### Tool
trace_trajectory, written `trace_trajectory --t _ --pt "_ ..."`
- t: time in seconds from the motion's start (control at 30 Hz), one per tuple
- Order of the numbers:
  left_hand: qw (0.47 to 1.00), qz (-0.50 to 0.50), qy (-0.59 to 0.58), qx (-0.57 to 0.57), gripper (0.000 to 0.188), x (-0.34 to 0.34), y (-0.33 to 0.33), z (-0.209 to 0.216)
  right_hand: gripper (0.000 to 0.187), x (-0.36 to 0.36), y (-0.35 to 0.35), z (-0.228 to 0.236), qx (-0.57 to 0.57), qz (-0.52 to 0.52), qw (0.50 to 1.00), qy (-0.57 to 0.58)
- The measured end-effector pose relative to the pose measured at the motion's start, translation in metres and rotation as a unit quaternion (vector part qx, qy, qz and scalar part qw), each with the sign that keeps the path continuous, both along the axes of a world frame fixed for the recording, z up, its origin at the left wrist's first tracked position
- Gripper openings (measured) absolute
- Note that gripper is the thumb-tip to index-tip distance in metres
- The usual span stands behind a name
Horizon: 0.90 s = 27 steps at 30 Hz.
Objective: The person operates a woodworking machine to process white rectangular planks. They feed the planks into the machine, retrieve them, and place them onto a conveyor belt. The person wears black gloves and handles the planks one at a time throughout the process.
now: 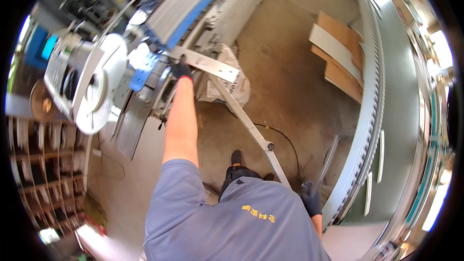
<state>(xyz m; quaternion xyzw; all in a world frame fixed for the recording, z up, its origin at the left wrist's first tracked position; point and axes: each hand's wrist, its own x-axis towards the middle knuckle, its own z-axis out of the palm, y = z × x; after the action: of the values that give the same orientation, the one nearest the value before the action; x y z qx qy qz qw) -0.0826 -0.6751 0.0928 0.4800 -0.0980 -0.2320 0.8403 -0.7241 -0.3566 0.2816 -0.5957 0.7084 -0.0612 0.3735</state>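
My left hand (182, 68), in a black glove with a red cuff, reaches forward to the machine at the left. It grips the near edge of a flat white board (212, 65), with one finger lying over the top. The board's far left end meets the machine beside a blue strip (193, 12). Low at the right, my right hand (311, 198), also gloved in black, is closed beside the conveyor frame. A small dark thing shows at its fingers, where a thin dark hose (285, 137) ends; its kind is unclear.
A pale metal bar (246, 123) slants from under the board towards me. Behind it sits a white sack (239, 87). Flat cardboard (338, 53) lies on the floor. A curved-looking conveyor (377, 77) runs along the right; a white reel (99, 84) stands left, above a shelf rack (46, 164).
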Motion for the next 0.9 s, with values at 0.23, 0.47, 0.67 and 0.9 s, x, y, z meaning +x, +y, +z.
trace_trajectory --t 0.23,0.47,0.67,0.9 --pt "0.952 -0.229 -0.01 0.203 0.055 0.068 -0.058 -0.001 0.038 -0.105 0.023 0.007 -0.105 -0.152 0.973 0.141" --pt "0.749 -0.425 -0.013 0.508 0.051 -0.058 0.054 -0.078 0.047 -0.334 0.1 -0.052 -0.151 -0.329 0.895 0.259" --pt "0.515 -0.596 0.017 0.616 0.04 -0.209 0.268 -0.087 0.043 -0.47 0.137 -0.117 -0.083 -0.326 0.873 0.353" --pt "0.379 -0.756 -0.216 0.488 0.036 -0.276 0.337 -0.038 0.036 -0.516 0.164 -0.167 -0.084 -0.329 0.885 0.319"
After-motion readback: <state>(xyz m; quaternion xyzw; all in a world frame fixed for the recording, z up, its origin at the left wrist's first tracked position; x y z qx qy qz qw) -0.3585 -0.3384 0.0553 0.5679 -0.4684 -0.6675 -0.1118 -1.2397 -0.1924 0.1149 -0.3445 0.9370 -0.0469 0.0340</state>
